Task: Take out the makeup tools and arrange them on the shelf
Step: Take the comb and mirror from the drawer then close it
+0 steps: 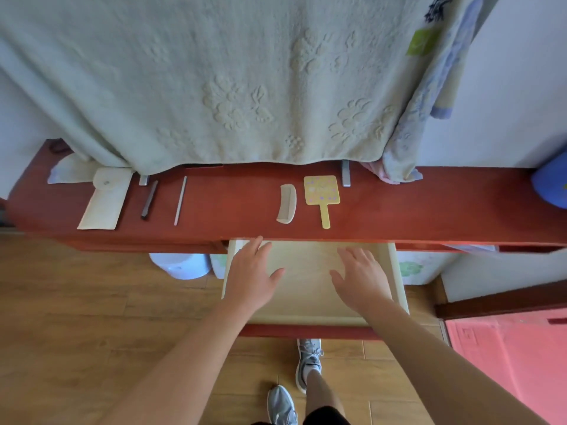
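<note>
Over drawer (395, 271) | hands: left (250, 279), right (362, 282) flat, empty

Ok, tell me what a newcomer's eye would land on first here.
First, the two open hands, left hand and right hand, spread over the pulled-out pale drawer in the middle. Next, the row on the red shelf just above it: a yellow hand mirror beside a pale comb, and further left a thin stick, a dark pencil and a cream pouch. A big pale towel hangs over the shelf's back edge.
</note>
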The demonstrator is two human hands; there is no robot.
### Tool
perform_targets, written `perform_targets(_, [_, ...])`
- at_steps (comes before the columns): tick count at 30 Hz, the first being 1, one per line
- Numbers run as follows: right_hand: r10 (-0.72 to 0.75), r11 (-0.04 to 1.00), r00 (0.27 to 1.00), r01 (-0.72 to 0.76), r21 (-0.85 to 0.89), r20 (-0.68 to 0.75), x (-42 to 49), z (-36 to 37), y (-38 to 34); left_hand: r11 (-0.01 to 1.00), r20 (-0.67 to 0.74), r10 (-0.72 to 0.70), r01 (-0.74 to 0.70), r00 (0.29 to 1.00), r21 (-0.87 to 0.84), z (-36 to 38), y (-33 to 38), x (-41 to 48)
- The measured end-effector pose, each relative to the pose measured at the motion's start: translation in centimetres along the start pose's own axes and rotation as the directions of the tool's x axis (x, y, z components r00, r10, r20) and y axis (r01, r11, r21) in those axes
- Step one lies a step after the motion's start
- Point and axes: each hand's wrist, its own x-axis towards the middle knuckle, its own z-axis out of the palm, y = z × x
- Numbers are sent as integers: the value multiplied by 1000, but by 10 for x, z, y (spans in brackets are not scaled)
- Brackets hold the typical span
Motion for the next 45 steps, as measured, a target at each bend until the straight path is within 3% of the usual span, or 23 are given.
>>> perform_targets(7, [-45, 997, 994, 51, -54, 97, -67, 33, 11, 995, 134, 68, -77, 989, 60, 22, -19, -71])
perform_targets(15, [-78, 990, 985, 94, -104, 153, -104, 63, 29, 985, 180, 135, -152, 974, 84, 48, -38, -105])
perform_targets(20, [-113, 988, 993, 117, -99, 46, -113, 75, 36, 986, 104, 144, -152, 984, 73, 54, -43, -113])
perform_targets(25, [-111, 989, 994, 109, -104, -6, -111, 78, 38, 986, 62, 151, -155, 987, 69, 57, -43, -113])
perform_targets(45, [-46, 994, 995, 55, -97, 92, -3, 49, 37, 999, 40, 23, -24, 999, 36, 39, -31, -15])
